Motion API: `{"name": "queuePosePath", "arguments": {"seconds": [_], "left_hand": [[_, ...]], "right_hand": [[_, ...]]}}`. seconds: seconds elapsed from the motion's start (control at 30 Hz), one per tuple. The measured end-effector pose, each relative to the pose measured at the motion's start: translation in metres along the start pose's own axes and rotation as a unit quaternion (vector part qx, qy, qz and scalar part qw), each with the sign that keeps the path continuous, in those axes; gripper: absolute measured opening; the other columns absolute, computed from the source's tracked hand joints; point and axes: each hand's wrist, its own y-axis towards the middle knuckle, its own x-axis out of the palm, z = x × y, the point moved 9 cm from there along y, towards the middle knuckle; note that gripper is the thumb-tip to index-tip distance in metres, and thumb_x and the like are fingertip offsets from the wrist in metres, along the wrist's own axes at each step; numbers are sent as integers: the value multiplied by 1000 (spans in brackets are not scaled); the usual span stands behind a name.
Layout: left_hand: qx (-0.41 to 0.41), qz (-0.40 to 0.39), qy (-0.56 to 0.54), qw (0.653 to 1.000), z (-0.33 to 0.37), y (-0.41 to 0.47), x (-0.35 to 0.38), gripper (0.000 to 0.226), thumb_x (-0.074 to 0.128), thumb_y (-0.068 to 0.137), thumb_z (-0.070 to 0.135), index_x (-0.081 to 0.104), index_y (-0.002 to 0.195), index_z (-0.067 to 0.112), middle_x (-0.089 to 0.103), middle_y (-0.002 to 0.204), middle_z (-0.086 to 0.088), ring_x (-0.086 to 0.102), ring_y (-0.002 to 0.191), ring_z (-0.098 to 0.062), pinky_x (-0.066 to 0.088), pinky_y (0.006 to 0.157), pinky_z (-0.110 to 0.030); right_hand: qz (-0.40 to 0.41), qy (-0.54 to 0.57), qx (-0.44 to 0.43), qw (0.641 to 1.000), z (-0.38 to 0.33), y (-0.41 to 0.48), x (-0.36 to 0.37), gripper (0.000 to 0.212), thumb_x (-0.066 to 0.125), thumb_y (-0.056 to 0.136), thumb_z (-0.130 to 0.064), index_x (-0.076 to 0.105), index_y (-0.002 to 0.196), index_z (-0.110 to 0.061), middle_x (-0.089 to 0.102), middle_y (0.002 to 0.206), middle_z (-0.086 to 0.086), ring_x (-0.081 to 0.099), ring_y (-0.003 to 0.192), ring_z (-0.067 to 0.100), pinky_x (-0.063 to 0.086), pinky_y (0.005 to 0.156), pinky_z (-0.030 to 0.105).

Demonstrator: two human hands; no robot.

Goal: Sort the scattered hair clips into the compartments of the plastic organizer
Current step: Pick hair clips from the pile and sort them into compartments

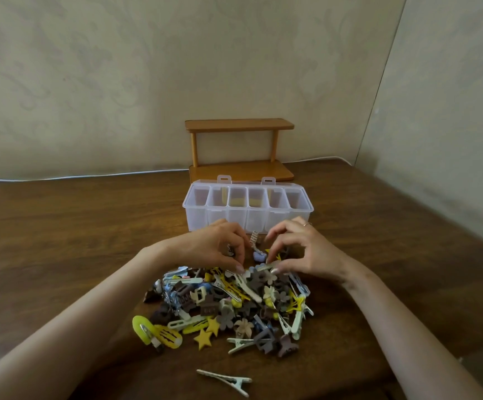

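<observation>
A clear plastic organizer (302,219) with several open compartments stands on the wooden table, just beyond both hands. A heap of hair clips (228,304) in yellow, white, brown, grey and blue lies in front of it. My right hand (303,252) is at the heap's far right, thumb and forefinger pinching a long pale clip (263,266). My left hand (214,246) has its fingers curled down onto the heap's far edge, their tips on a white clip. A small dark piece shows under them; I cannot tell whether it is held.
A small two-tier wooden shelf (238,125) stands behind the organizer against the wall. A white cable (90,176) runs along the table's back edge. One white clip (228,381) lies apart near the table's front edge. Two yellow snap clips (153,332) mark the heap's left corner.
</observation>
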Motion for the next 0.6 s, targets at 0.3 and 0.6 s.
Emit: {"name": "queuePosePath", "arguments": {"seconds": [0.3, 0.6], "left_hand": [[-16, 130, 63, 989, -10, 3, -15, 9, 66, 82, 25, 57, 83, 27, 54, 112, 2, 43, 106, -10, 41, 91, -28], [44, 23, 35, 998, 15, 1, 8, 24, 66, 82, 25, 58, 101, 39, 47, 114, 7, 38, 108, -4, 35, 90, -17]], "right_hand": [[25, -21, 13, 999, 0, 1, -3, 22, 79, 71, -24, 61, 69, -35, 56, 106, -13, 40, 111, 5, 35, 95, 27], [121, 56, 38, 990, 7, -4, -25, 6, 71, 80, -14, 67, 76, -17, 64, 90, -5, 54, 94, 4, 43, 83, 18]]}}
